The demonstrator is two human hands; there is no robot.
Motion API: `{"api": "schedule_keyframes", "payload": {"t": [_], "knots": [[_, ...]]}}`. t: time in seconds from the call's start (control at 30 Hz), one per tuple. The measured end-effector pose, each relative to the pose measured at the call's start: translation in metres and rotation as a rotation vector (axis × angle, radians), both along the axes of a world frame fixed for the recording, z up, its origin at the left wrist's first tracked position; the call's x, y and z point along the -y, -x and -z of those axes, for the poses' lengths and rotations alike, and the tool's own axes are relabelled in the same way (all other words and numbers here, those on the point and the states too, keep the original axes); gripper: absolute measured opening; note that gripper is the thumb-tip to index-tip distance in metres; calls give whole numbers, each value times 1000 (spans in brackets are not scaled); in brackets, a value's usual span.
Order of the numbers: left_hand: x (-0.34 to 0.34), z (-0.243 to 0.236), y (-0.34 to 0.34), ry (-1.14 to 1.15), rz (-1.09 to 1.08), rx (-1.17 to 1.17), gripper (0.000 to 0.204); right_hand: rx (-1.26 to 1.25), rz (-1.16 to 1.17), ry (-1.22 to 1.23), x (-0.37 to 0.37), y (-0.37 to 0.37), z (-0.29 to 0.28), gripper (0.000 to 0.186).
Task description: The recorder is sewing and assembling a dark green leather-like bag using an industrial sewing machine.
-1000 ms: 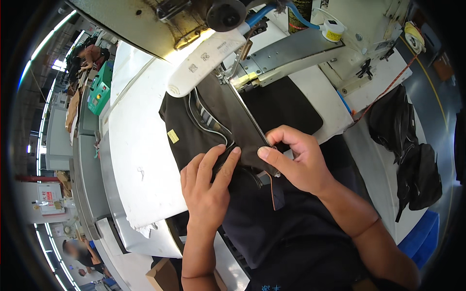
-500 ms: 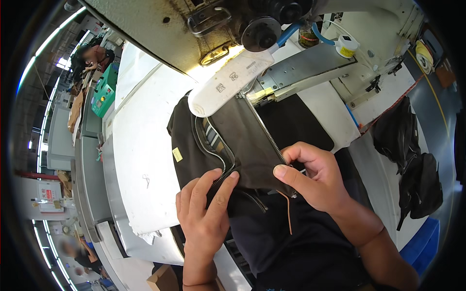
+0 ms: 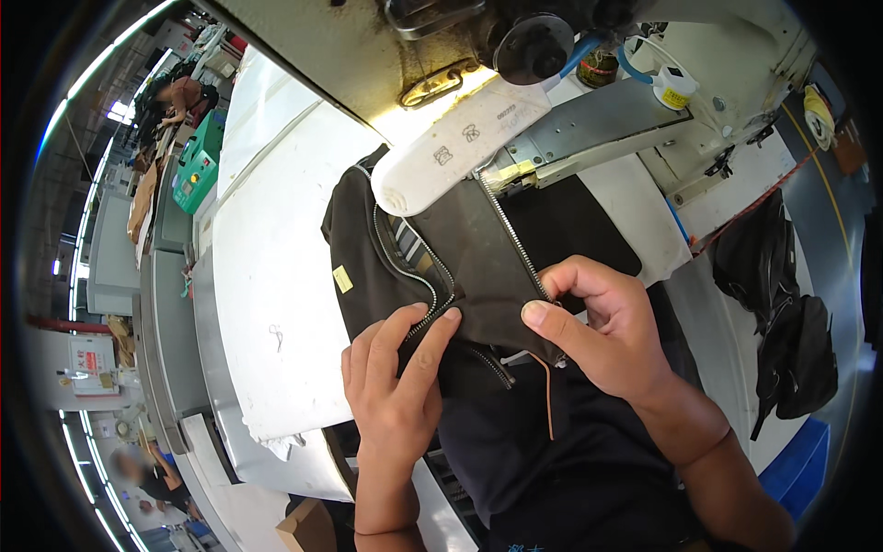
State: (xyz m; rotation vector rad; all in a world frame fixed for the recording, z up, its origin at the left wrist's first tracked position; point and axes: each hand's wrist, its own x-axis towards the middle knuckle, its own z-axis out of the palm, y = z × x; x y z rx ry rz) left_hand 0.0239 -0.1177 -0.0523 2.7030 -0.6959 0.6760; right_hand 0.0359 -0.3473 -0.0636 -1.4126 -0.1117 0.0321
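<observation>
A dark brown fabric bag piece (image 3: 474,244) lies at the sewing machine (image 3: 589,138), its far end under the machine's white, rounded cover (image 3: 460,152). My right hand (image 3: 602,327) pinches the piece's near right edge between thumb and fingers, beside a metal-toothed zipper (image 3: 513,235) that runs up toward the needle area. My left hand (image 3: 395,373) rests with fingers spread on the cloth, fingertips by a second, curving zipper (image 3: 432,276). Striped lining (image 3: 411,247) shows through that zipper's gap. A thin brown strap (image 3: 550,400) hangs below my right hand.
The white worktable (image 3: 276,276) spreads to the left. More dark bag pieces (image 3: 782,322) hang or lie at the right, above a blue bin (image 3: 798,469). A green machine (image 3: 200,161) stands at the far left, with people farther back. An open cardboard box (image 3: 308,529) is low by the table.
The view has shifted slightly, so the machine sits a bit higher and farther right. Both hands keep their places on the bag piece, with little visible movement of the cloth.
</observation>
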Motion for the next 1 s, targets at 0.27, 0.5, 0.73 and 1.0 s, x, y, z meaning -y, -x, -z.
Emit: {"api": "schedule_keyframes", "payload": {"t": [0.27,0.5,0.73,1.0], "knots": [[-2,2,-1,34,5,0,47,-18,0,3,-3,1,-3,17],[-3,-6,1,100,-11,38,43,-96,-10,-63,-7,4,-7,18],[-3,-14,-1,45,-16,61,40,25,19,-12,-8,2,-6,20],[-9,-15,0,123,-35,84,43,-19,6,-16,-6,2,-8,20]]}}
